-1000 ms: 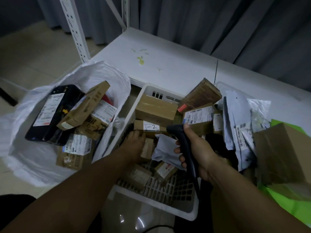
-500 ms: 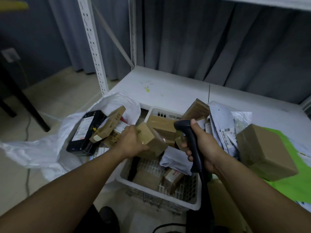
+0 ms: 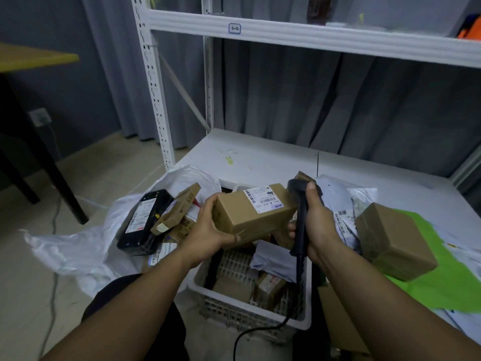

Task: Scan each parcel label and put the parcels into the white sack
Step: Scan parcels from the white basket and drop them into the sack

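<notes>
Several parcels (image 3: 145, 220) in white sack (image 3: 78, 246)

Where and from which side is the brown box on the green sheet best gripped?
Probably from above, spanning two opposite side faces: the brown box lies tilted, broad face up, with its near and right sides exposed.

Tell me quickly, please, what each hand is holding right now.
Left hand: grips the labelled cardboard parcel.
Right hand: grips the black barcode scanner.
</notes>
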